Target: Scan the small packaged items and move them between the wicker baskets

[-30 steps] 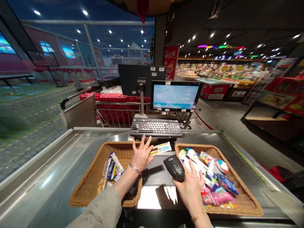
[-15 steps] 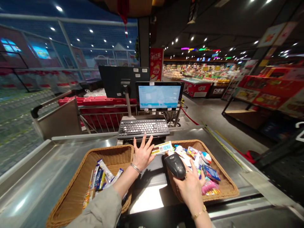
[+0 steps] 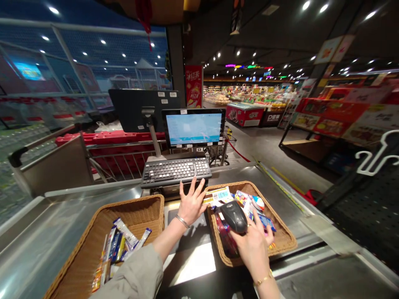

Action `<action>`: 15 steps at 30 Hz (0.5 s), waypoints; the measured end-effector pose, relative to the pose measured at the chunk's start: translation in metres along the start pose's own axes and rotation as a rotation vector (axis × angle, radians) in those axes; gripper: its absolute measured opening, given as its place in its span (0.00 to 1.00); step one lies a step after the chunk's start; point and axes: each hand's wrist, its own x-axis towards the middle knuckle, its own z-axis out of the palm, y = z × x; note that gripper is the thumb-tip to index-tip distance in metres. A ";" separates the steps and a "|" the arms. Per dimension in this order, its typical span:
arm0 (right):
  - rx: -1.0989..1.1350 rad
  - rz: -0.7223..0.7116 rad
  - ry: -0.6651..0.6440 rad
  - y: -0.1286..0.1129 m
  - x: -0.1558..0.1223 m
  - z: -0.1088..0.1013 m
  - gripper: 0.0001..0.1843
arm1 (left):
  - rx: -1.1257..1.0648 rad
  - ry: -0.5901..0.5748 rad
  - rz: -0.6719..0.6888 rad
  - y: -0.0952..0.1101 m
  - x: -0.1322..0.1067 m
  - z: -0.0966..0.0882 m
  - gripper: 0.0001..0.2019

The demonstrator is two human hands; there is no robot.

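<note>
My left hand point(image 3: 191, 206) is palm down just in front of the keyboard point(image 3: 176, 171), its fingers spread. A flat white and yellow packet with a barcode point(image 3: 220, 195) sticks out from beside its thumb and seems held there; the grip itself is hidden. My right hand point(image 3: 254, 241) is closed round a black barcode scanner point(image 3: 234, 216), whose head lies over the right wicker basket point(image 3: 288, 238) and faces the packet. Small colourful packets point(image 3: 249, 201) fill part of that basket. Several narrow sachets point(image 3: 124, 232) lie in the left wicker basket point(image 3: 84, 232).
Behind the keyboard stands a lit screen point(image 3: 193, 128), with a second, dark-backed monitor point(image 3: 143, 110) to its left. Both baskets rest on a metal counter point(image 3: 28, 245). A white hook rack point(image 3: 377, 153) stands at the right, and a red freezer point(image 3: 246, 114) farther back.
The view has turned slightly right. Both hands have shifted right relative to the counter, bringing the packet and scanner further over the right basket.
</note>
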 end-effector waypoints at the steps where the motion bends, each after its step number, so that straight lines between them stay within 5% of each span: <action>1: 0.000 0.006 0.003 0.003 0.000 -0.001 0.22 | -0.005 -0.007 0.002 0.003 0.002 0.002 0.20; 15: -0.047 0.142 0.152 0.053 0.006 -0.006 0.25 | -0.049 -0.015 0.078 0.034 0.022 0.030 0.18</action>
